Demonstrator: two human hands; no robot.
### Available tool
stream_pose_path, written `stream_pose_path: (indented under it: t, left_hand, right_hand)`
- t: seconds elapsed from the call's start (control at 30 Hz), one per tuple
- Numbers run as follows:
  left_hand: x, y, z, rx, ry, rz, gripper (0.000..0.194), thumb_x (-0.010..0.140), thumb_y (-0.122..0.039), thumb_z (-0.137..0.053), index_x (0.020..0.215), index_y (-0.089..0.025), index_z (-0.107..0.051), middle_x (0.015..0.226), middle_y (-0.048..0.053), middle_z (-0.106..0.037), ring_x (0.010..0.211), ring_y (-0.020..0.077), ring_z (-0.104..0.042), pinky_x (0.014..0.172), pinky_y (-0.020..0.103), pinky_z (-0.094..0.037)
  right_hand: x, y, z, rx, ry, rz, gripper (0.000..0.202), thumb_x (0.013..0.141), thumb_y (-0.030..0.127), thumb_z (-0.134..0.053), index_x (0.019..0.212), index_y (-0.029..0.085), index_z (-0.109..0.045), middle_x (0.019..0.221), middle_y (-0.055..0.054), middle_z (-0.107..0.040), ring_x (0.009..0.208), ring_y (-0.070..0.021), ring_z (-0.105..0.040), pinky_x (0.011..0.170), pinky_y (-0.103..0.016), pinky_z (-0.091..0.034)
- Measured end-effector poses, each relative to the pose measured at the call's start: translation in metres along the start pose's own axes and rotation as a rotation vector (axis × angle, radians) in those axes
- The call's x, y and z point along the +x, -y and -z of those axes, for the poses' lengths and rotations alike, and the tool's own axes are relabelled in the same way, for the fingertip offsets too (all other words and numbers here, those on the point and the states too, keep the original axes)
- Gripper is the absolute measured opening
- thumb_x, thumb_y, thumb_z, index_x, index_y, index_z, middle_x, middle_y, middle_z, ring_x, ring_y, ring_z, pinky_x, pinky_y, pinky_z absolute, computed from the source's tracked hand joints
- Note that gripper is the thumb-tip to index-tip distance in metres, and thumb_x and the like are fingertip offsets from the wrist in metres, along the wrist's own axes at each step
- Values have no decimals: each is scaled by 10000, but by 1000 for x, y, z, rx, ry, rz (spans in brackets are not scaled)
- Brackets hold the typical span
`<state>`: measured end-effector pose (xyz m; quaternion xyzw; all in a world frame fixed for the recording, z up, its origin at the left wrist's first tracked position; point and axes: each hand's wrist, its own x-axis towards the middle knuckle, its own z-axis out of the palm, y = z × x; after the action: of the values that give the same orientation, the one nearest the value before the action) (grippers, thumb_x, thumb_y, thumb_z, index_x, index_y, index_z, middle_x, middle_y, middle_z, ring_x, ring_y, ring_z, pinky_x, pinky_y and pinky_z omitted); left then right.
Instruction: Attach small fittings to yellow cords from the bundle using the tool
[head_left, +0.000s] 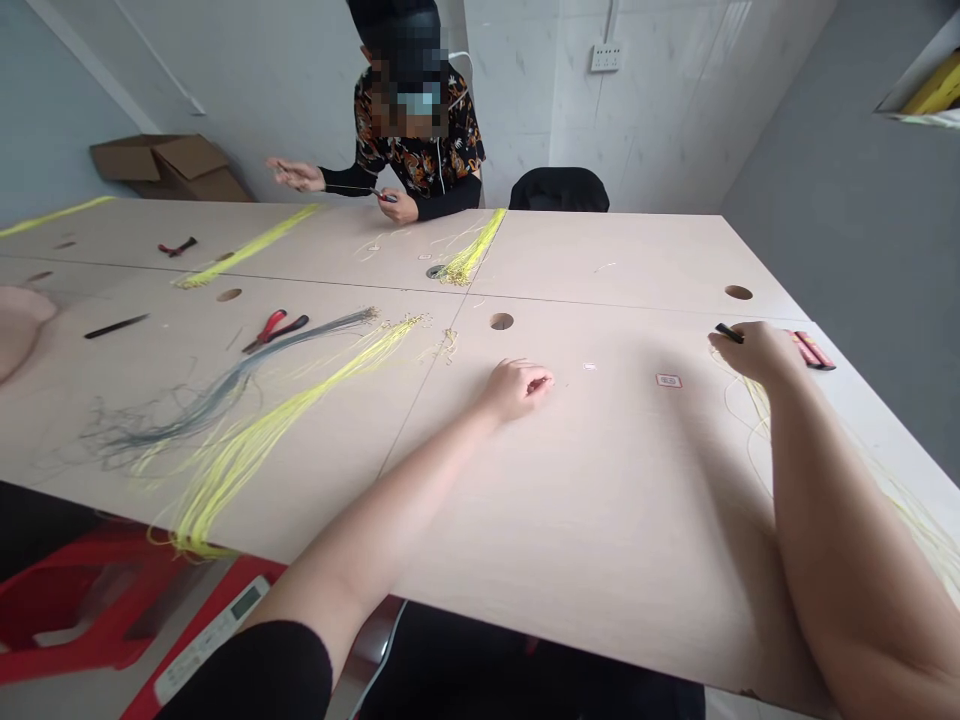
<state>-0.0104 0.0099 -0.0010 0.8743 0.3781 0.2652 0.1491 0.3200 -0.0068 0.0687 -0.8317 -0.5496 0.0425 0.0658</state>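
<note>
My left hand (517,390) rests on the table with its fingers curled closed; whatever they hold, if anything, is hidden. Farther right, my right hand (769,352) is closed around a short dark stick-like thing (729,333), whose end pokes out past the fingers. Pale yellow threads (759,405) hang or lie beneath that hand and run along the right forearm. Just behind its wrist, two red tube-shaped pieces (814,350) with dark ends show; I cannot tell if they join the dark thing. A small red-edged label (669,381) lies between my hands.
Left of me lie a yellow thread bundle (300,420), a grey thread bundle (225,385) and red-and-black pliers (274,330). Across the table (570,520) a person (420,140) works with a thread and a tool. Round holes (502,321) pierce the tabletop.
</note>
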Motion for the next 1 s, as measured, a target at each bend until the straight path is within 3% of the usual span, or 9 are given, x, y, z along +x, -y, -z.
stream_pose_path:
  t: [0.1,0.27,0.43,0.53,0.63,0.87,1.0]
  left_hand:
    - [0,0,0,16,8,8,238,843,-242,-463,685,-184,-631,646,5,-652,625,135,-532,696,273,-386]
    - [0,-1,0,36,4,32,229,841,-230,-468,686,-183,-629,655,3,-656,641,135,-543,709,278,-382]
    - [0,-6,3,152,-14,102,212,838,-214,-479,688,-185,-626,666,11,-655,741,164,-570,747,304,-372]
    - [-1,-10,6,291,-31,200,191,849,-226,-470,792,-184,-647,844,56,-676,868,203,-577,757,325,-369]
    - [-4,-13,7,418,-29,352,289,885,-381,-452,947,-179,-649,1064,127,-631,980,276,-552,815,390,-370]
    - [-6,-19,8,528,-9,574,571,886,-569,-332,1164,-138,-584,1197,211,-561,1086,392,-504,938,570,-310]
    - [-6,-20,11,564,97,731,665,871,-622,-268,1350,-204,-463,1460,185,-357,1278,488,-336,1006,699,-154]
  right_hand:
    - [0,11,-17,25,40,-9,299,848,397,-414,744,165,-572,688,-111,-580,643,-198,-494,574,-295,-317]
    - [-9,37,-43,-73,-95,71,311,846,382,-395,882,173,-622,784,-143,-627,698,-237,-555,559,-290,-294]
    - [-13,48,-56,-115,12,250,329,851,404,-396,947,195,-631,872,-133,-659,764,-247,-588,595,-287,-319]
    - [-9,44,-58,-94,35,260,350,852,430,-400,952,191,-634,888,-133,-662,783,-249,-596,609,-286,-335]
    - [-5,40,-59,-86,12,237,357,847,433,-401,936,184,-640,871,-139,-662,773,-254,-598,604,-289,-338]
    - [-5,42,-60,-54,-4,221,304,836,397,-411,855,184,-627,804,-125,-653,724,-237,-579,567,-279,-311]
    - [-7,42,-57,-13,-5,219,275,825,390,-428,782,190,-612,703,-99,-627,692,-228,-562,562,-278,-303]
